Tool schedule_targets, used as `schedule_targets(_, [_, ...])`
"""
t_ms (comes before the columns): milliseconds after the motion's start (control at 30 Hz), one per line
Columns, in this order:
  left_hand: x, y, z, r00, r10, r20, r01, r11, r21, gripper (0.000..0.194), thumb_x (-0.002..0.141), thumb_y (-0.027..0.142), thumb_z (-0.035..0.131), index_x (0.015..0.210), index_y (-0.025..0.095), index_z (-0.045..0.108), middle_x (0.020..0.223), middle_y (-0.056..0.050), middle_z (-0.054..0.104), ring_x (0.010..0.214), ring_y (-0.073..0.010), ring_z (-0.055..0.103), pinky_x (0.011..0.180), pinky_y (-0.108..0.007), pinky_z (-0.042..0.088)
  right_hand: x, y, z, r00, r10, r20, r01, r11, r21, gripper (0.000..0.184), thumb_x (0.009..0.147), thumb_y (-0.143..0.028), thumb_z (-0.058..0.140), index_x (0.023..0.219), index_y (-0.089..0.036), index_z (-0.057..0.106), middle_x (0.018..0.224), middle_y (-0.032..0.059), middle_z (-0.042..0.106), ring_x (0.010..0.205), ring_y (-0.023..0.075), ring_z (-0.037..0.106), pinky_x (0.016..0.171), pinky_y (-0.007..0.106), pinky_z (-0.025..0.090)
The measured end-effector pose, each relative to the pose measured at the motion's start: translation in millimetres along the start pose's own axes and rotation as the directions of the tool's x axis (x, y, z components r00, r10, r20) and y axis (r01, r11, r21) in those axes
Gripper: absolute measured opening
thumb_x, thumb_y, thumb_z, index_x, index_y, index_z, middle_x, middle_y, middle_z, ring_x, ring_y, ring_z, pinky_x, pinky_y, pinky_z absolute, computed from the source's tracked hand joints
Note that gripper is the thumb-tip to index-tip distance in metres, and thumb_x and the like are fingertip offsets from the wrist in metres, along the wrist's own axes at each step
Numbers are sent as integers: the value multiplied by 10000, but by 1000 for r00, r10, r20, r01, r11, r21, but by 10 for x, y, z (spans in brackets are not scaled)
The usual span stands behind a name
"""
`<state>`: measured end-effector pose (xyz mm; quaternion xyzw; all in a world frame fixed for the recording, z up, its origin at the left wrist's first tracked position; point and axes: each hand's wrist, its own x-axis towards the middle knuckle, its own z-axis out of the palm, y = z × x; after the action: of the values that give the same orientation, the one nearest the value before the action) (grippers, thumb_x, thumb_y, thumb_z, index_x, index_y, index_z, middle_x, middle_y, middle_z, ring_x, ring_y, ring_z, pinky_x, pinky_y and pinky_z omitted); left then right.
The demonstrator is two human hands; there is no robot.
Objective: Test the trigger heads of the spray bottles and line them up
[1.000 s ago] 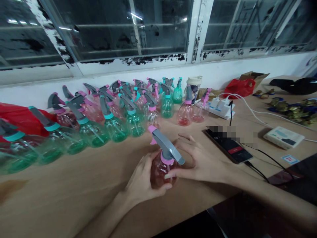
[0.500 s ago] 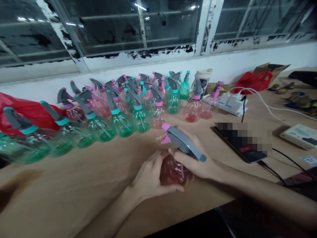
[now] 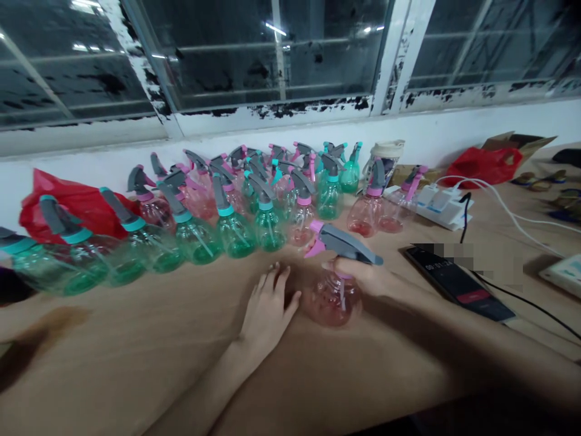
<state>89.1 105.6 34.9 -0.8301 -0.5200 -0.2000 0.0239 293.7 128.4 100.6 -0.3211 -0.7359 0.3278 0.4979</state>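
A clear pink spray bottle (image 3: 333, 301) with a grey and pink trigger head stands in front of me on the wooden table (image 3: 181, 357). My right hand (image 3: 358, 272) is closed around its neck, just below the trigger head. To the left of the bottle, my left hand (image 3: 267, 306) lies apart from it with fingers spread over the table top, holding nothing. Beyond both hands is a crowd of pink and green spray bottles; the closest to my left hand is a green spray bottle (image 3: 271, 233) with a turquoise collar.
Two pink spray bottles (image 3: 365, 215) stand near a patterned cup (image 3: 385, 158). A phone (image 3: 454, 284) with a cable lies right of my right hand, beyond it a white power strip (image 3: 445, 209). Red plastic bags lie at left (image 3: 82, 209) and far right (image 3: 483, 166). Windows rise behind.
My left hand has let go of the pink spray bottle's body and moved left, its fingers now spread. My right hand still holds the bottle, which now looks more upright. The view has shifted slightly.
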Motion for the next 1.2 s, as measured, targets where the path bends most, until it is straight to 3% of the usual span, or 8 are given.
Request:
schedule_targets(167, [-44, 5, 73, 999, 33, 41, -37, 995, 96, 408, 936, 304, 446, 1268, 72, 497, 1363, -205, 469, 1284, -335, 410, 1037, -508, 359, 48, 7, 53, 999, -32, 42, 31, 999, 40, 154, 713, -185, 556, 837, -263, 600, 697, -38, 506, 621, 138, 441, 580, 286, 348])
schedule_targets(267, [-52, 7, 58, 998, 47, 48, -51, 995, 91, 412, 944, 302, 425, 1273, 65, 498, 1372, -211, 459, 1305, -339, 385, 1042, -518, 352, 63, 5, 89, 1000, 4, 31, -6, 998, 60, 174, 698, -193, 584, 865, -244, 583, 657, -53, 471, 586, 125, 411, 554, 272, 339])
schedule_targets(400, [-53, 8, 45, 997, 51, 65, -56, 995, 85, 416, 950, 301, 410, 1295, 79, 476, 1390, -199, 445, 1324, -327, 359, 1050, -517, 344, 70, 1, 111, 999, 26, 27, -29, 995, 93, 121, 704, -192, 590, 796, -223, 518, 597, -75, 397, 538, 107, 356, 507, 255, 297])
schedule_targets(733, [-51, 13, 25, 993, 77, 85, -84, 993, 83, 408, 938, 254, 408, 1301, 76, 462, 1400, -194, 435, 1334, -321, 345, 1064, -524, 322, 160, 40, 132, 997, -33, 63, 29, 998, 62, 121, 684, -186, 563, 699, -230, 452, 602, -71, 437, 552, 117, 414, 534, 280, 330])
schedule_targets(967, [-30, 21, -40, 988, 96, 123, -99, 995, 16, 345, 912, 172, 448, 1246, 127, 526, 1373, -148, 489, 1304, -281, 408, 1056, -490, 361, 135, 29, 141, 994, -22, 110, 13, 997, 79, 160, 694, -133, 522, 816, -235, 543, 595, -70, 445, 517, 113, 413, 500, 265, 352])
schedule_targets(1200, [-42, 13, -3, 992, 88, 95, -85, 996, -35, 349, 906, 180, 466, 1249, 147, 520, 1368, -132, 497, 1313, -277, 397, 1059, -502, 359, 145, -77, 108, 992, 2, 125, -9, 998, 59, 233, 693, -95, 520, 842, -255, 598, 616, -50, 504, 555, 138, 490, 562, 291, 411])
